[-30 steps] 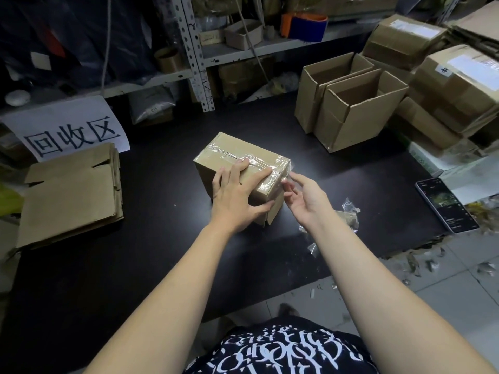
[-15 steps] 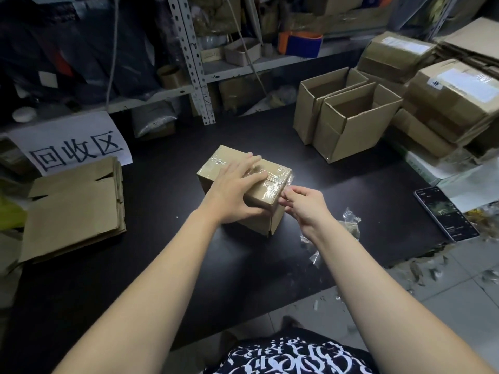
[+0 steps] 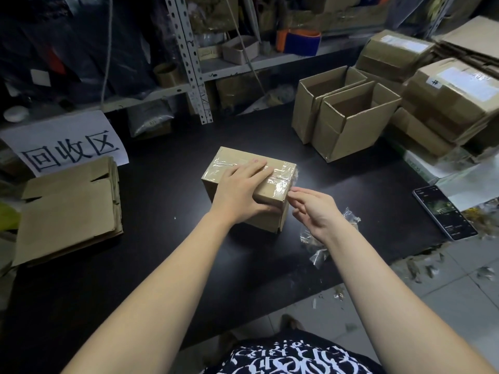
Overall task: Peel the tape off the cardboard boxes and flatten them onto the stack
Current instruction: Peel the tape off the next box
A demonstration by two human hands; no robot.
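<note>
Under left grip (image 3: 239, 191), taped box (image 3: 272, 188).

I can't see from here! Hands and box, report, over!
Left hand pressing flat on sealed cardboard box. Right hand fingertips at clear tape on its right end, grip unclear. Peeled tape scraps beside right wrist, not blocking.

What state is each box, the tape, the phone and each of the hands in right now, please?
Small brown cardboard box: closed, taped, upright.
Clear tape: stuck across the box top.
Left hand: pressing flat on the box top.
Right hand: fingers relaxed, tips at the taped corner.
Two brown cardboard boxes behind: upright, tops open.
Stack of brown cardboard: flattened.
Black phone: face up, screen lit.
</note>
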